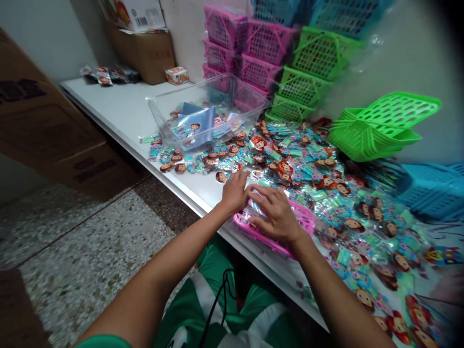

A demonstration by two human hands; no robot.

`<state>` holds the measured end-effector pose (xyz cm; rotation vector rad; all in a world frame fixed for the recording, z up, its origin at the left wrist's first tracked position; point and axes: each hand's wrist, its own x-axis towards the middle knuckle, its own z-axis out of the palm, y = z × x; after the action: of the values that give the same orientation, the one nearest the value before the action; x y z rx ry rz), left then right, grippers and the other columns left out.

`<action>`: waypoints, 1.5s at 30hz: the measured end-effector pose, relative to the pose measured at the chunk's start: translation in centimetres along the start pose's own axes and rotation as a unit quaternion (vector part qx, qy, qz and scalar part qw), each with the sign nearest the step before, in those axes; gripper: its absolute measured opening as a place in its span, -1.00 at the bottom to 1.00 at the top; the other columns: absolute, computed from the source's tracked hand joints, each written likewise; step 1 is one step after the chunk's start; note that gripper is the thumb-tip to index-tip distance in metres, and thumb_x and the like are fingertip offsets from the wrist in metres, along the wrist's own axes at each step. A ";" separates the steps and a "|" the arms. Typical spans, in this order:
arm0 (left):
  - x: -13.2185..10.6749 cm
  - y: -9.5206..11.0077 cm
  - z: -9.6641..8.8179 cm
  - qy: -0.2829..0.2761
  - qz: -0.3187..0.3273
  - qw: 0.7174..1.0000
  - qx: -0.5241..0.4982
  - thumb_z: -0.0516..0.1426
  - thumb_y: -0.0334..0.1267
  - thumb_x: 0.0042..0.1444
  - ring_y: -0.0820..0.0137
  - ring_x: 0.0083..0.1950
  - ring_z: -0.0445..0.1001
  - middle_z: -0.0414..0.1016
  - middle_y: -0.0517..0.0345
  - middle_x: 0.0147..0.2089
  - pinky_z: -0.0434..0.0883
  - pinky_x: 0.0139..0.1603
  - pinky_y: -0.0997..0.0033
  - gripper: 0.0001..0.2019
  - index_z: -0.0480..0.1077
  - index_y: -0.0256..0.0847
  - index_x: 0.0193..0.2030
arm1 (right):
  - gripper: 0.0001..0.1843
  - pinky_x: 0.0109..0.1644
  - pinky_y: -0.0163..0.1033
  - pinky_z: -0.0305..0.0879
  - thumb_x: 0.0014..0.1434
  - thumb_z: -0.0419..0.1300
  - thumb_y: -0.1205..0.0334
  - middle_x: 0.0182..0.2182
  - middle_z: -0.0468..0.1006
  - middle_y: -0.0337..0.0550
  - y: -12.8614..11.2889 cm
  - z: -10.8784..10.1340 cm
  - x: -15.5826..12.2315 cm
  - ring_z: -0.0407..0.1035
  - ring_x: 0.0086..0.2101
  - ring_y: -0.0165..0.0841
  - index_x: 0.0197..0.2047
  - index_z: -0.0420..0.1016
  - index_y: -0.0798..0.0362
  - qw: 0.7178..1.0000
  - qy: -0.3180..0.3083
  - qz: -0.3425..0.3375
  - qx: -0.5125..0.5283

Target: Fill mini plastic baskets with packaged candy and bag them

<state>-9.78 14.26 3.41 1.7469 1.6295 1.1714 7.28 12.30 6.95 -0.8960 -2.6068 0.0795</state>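
Fingers of the right hand (273,212) are spread fairly wide over the pink basket (305,220), palm down, with the thumb pointing across it. Fingers of the left hand (235,190) lie closer together, stretched forward at the basket's left end, and the tips of the two hands come together or nearly so. Whether either hand grips anything, I cannot tell.

From the head view, the basket sits at the near edge of the white surface (105,104), right in front of the person. It is bright pink, low and longish, seemingly plastic, with holes through its right end and a slim rim along the near side. Both hands hide much of its middle; something clear and shiny shows between them, too covered to make out.

Just beyond and to the right, packets (284,166) with printed cartoon faces lie in a loose heap. Behind them stands a clear tub (155,111) holding blue bags (203,123) and more packets. Farther back, wrapped stacks rise by the wall: pink baskets (266,43), then green baskets (304,87) with blue ones above. Nested green trays (362,135) tilt at the right, near a blue stack (433,188).
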 end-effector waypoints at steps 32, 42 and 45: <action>-1.2 3.9 -1.0 -0.328 0.253 0.903 0.117 -0.27 0.22 0.18 0.13 0.43 -0.31 -0.19 0.02 0.44 -0.26 0.35 -0.07 -0.29 -0.25 -0.07 0.39 | -0.74 -0.25 -0.23 0.30 0.28 -0.07 0.24 -0.44 0.44 -0.18 1.0 -1.2 -2.6 0.36 -0.39 -0.38 -0.28 0.43 0.07 0.928 0.266 0.115 0.234; -1.5 4.1 -0.4 -0.373 0.340 0.820 0.268 0.03 0.45 -0.22 -0.24 0.38 -0.48 -0.49 -0.14 0.44 -0.35 0.25 -0.32 0.09 -0.26 -0.02 0.39 | -0.48 0.09 -0.01 0.15 0.15 0.19 0.05 0.04 0.46 -0.01 -0.7 -2.7 -11.5 0.29 0.03 -0.19 0.15 0.33 0.03 0.996 0.087 -0.019 -0.013; -1.4 4.2 -0.5 -0.384 0.347 0.810 0.274 0.06 0.44 -0.26 -0.27 0.37 -0.49 -0.51 -0.20 0.43 -0.34 0.23 -0.34 0.14 -0.28 -0.06 0.39 | -0.56 0.15 -0.04 0.11 0.21 0.15 0.23 0.05 0.47 -0.09 -1.2 -0.8 -13.1 0.27 0.07 -0.27 0.16 0.31 -0.01 0.994 0.085 -0.032 -0.053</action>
<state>-7.72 12.04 6.70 2.8198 0.8474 0.0617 16.32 3.38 3.55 -0.8164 -2.4971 -0.1484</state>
